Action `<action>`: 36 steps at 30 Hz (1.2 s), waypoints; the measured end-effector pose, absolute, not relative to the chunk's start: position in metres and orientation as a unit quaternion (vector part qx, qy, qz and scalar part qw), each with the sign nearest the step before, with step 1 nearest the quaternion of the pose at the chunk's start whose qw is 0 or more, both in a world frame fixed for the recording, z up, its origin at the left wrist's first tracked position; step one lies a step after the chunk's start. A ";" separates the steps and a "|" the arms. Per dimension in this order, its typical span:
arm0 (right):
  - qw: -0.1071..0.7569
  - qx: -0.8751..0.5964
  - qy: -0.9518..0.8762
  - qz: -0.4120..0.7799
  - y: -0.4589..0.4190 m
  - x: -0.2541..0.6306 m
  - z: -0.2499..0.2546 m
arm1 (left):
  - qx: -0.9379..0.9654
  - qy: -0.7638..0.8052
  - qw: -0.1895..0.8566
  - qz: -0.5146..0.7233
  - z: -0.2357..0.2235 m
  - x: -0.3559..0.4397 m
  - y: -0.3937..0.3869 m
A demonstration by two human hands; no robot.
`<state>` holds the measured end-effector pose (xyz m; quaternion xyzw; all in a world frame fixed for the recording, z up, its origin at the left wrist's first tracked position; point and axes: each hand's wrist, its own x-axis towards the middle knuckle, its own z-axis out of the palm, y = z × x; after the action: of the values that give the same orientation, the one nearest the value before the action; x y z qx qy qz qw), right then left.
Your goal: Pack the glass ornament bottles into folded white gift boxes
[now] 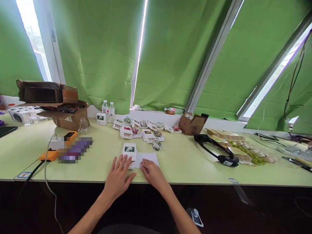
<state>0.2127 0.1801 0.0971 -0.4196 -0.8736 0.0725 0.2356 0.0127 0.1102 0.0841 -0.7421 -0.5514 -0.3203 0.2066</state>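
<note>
My left hand (119, 177) lies with its fingers spread, the fingertips on the near part of a small white box (129, 149) printed with a white flower picture. Beside that box, partly under it, is a sheet of white paper (152, 157). My right hand (153, 174) rests on the paper's near edge with fingers curled together. A dark spot shows at those fingers, and what they hold, if anything, I cannot make out. Beyond the paper stand glass ornaments (156, 145) among several open flower-printed boxes (148, 134).
Two water bottles (111, 110) and an upright white box (101, 119) stand at the back. Cardboard boxes (70, 118) are stacked left, near an orange power strip (50, 155). To the right lie a black headset (216, 151), a small carton (192, 124) and a tray of round pieces (258, 152).
</note>
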 end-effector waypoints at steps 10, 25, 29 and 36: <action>0.171 -0.507 -0.843 0.061 0.170 0.238 0.118 | -0.710 -0.599 0.182 -0.322 0.082 0.009 0.109; 0.174 -0.609 -0.772 0.053 0.195 0.301 0.114 | -0.638 -0.680 0.095 -0.348 0.078 0.001 0.119; 0.239 -0.576 -0.781 0.041 0.192 0.291 0.123 | -0.632 -0.685 0.107 -0.345 0.080 0.002 0.119; 0.327 -0.539 -0.768 0.110 0.180 0.247 0.133 | -0.619 -0.683 0.064 -0.383 0.090 0.005 0.114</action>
<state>0.2473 0.1798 0.1325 -0.5395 -0.7679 0.1098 0.3274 0.0052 0.1137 0.0897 -0.6187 -0.6827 -0.3835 0.0640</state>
